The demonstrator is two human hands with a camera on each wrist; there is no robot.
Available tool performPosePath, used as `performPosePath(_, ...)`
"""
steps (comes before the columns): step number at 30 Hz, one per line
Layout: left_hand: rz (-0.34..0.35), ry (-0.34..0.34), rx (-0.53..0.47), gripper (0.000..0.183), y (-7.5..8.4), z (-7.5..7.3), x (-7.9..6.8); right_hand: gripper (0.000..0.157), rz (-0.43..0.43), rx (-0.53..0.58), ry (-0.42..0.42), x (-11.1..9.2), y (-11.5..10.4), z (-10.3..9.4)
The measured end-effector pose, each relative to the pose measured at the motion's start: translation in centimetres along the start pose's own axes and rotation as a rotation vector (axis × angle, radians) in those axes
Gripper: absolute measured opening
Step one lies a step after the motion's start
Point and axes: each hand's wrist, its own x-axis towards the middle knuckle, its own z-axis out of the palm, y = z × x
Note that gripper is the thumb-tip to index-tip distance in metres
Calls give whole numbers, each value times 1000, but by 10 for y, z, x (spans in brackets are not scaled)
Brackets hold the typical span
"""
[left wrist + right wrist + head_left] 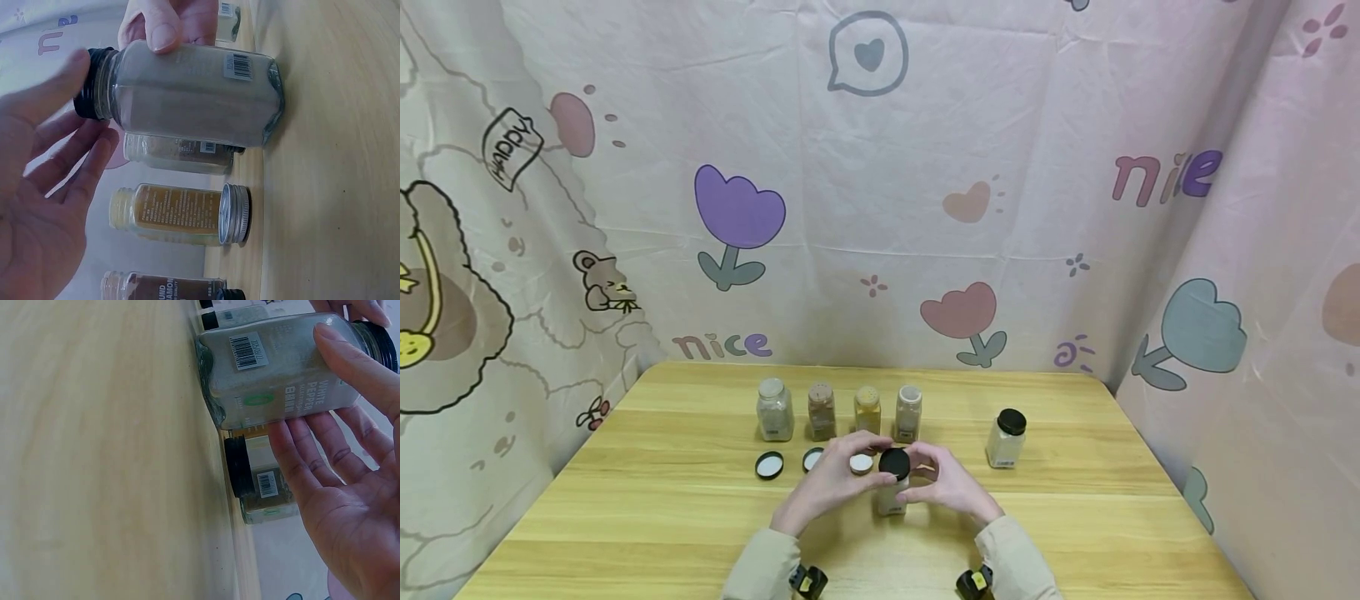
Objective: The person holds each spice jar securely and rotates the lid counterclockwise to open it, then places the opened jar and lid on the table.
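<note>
Between my hands stands an upright glass jar (892,500) of pale powder; its label in the right wrist view reads white pepper. My left hand (835,473) has thumb and fingers around its black lid (894,463), which sits on the mouth. My right hand (951,482) holds the jar's body, thumb on one face and fingers on the other side. In the left wrist view, the left thumb (65,81) lies against the lid's edge. Close behind are an open jar of yellow powder (178,209) with a silver lid (234,214) before it.
Open jars of white (775,412), brown (822,414) and greyish contents (908,412) stand along the back. Black-rimmed lids (769,465) lie in front of them. Off to the right is a capped jar (1006,437). A patterned curtain (865,208) hangs behind the table.
</note>
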Motion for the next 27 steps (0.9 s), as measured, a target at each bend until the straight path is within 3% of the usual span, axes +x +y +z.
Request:
performPosePath(8, 47, -144, -97, 53, -1, 1, -1, 50, -10, -26, 3, 0, 0, 0)
performPosePath(12, 57, -128, -82, 48, -2, 2, 0, 50, -10, -20, 4, 0, 0, 0)
performPosePath(22, 21, -10, -66, 46, -2, 6, 0, 51, -17, -12, 0, 0, 1, 0)
performPosePath(27, 7, -56, -107, 54, -3, 6, -1, 51, -18, -15, -4, 0, 1, 0)
